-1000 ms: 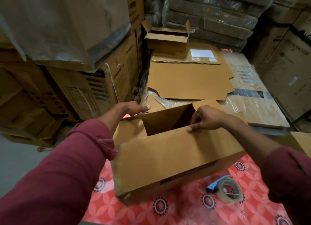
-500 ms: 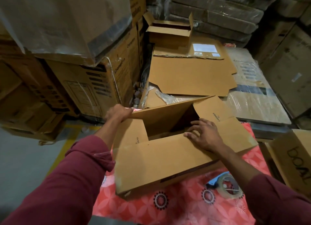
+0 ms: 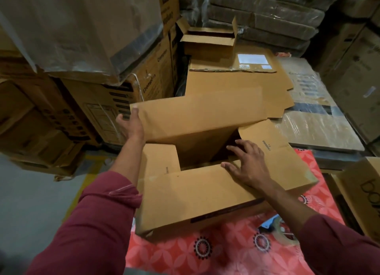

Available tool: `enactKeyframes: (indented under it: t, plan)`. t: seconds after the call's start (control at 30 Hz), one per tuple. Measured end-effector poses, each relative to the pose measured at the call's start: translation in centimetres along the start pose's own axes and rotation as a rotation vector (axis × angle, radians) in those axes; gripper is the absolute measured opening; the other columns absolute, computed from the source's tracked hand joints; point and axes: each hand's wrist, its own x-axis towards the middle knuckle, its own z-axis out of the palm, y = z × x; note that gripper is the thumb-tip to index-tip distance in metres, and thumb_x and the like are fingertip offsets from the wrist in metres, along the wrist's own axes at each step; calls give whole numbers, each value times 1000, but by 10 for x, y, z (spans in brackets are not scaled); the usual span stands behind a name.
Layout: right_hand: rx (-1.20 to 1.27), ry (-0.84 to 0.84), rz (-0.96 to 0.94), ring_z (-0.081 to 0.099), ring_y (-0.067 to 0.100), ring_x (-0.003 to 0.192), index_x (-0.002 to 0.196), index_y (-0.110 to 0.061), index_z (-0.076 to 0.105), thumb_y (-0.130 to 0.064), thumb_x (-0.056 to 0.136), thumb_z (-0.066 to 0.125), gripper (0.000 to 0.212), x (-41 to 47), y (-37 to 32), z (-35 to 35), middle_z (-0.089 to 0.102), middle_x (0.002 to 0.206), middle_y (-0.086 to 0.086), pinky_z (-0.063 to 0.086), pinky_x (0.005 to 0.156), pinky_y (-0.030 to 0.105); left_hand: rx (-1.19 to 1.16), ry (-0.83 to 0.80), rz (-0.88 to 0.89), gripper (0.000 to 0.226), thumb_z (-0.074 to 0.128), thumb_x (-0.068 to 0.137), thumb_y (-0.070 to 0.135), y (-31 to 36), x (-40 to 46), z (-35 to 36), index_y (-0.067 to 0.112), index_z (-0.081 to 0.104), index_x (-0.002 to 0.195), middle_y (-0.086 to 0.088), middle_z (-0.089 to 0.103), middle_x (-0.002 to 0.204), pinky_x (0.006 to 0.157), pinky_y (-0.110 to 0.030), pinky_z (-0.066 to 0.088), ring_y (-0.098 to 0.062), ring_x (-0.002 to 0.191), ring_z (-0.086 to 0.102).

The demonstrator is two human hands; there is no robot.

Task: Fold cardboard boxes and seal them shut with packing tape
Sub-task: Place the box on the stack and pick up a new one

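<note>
The left hand grips the left end of the far long flap of the cardboard box, which lies on the red patterned surface. That flap could spring back if released. The right hand lies flat, fingers spread, pressing the right end flap; easing off might let it pop up. The tape dispenser is largely hidden behind the right forearm.

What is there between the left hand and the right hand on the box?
In the head view, the raised far flap and the box's dark opening lie between the left hand and the right hand.
</note>
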Motion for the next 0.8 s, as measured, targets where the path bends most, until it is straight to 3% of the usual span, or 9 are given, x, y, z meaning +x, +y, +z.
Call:
enactKeyframes:
  t: [0.07, 0.13, 0.3, 0.43, 0.5, 0.57, 0.63, 0.7, 0.8]
  plan:
    - [-31, 35, 2, 23, 26, 147, 150, -37, 46, -74, 86, 59, 74, -1, -3, -1, 31, 159, 1, 28, 119, 53, -130, -13, 71, 63, 55, 81, 83, 9, -10, 2, 28, 62, 109, 2, 65, 110, 102, -46, 49, -18, 101, 61]
    - [-33, 102, -8, 22, 30, 148, 152, -34, 42, -69, 85, 66, 80, -4, -6, -3, 27, 160, 5, 25, 119, 54, -167, -1, 126, 53, 51, 91, 80, 23, -24, 1, 29, 52, 78, 10, 57, 81, 90, -37, 46, -7, 77, 54]
    - [-1, 242, -89, 26, 40, 146, 156, -26, 37, -55, 78, 81, 94, -12, -12, -3, 23, 161, 15, 21, 119, 55, 40, -22, 249, 52, 63, 94, 63, 53, -56, -11, 21, 73, 65, -1, 76, 75, 77, -36, 57, -19, 75, 71]
    - [50, 420, -183, 20, 40, 148, 156, -19, 33, -51, 70, 88, 108, -16, -15, -9, 19, 160, 21, 23, 118, 63, 693, -161, 500, 33, 72, 91, 55, 47, -88, -37, 24, 81, 82, 6, 75, 78, 77, -38, 58, -13, 79, 69]
    - [45, 510, -206, 20, 40, 151, 157, -18, 32, -55, 73, 82, 105, -16, -12, -21, 19, 162, 22, 23, 117, 63, 1054, -191, 574, 30, 69, 91, 56, 29, -109, -48, 29, 81, 94, 5, 71, 84, 93, -46, 54, -23, 94, 70]
    - [-4, 523, -203, 22, 39, 153, 156, -19, 37, -61, 79, 72, 94, -11, -3, -33, 25, 164, 17, 22, 117, 63, 1283, -186, 587, 29, 65, 95, 54, 8, -133, -54, 31, 81, 105, -4, 74, 97, 113, -63, 35, -32, 113, 65]
    - [-88, 400, -161, 22, 35, 155, 151, -24, 46, -67, 84, 62, 82, -5, 8, -41, 39, 160, 7, 21, 118, 64, 1341, -245, 673, 32, 57, 101, 53, -17, -156, -50, 31, 78, 113, -4, 74, 116, 119, -73, 17, -31, 130, 57]
    - [-103, 171, -97, 25, 30, 154, 147, -28, 51, -73, 86, 50, 76, -4, 20, -40, 50, 153, -1, 20, 119, 63, 1311, -373, 788, 48, 46, 102, 63, -41, -179, -40, 30, 70, 127, 1, 67, 137, 119, -73, 14, -28, 144, 47]
    - [-83, -91, -68, 28, 26, 153, 149, -31, 50, -76, 90, 29, 77, -22, 33, -24, 44, 160, -5, 23, 119, 57, 1357, -597, 824, 85, 30, 95, 83, -76, -215, -13, 29, 40, 159, 0, 39, 166, 123, -68, 11, -25, 157, 27]
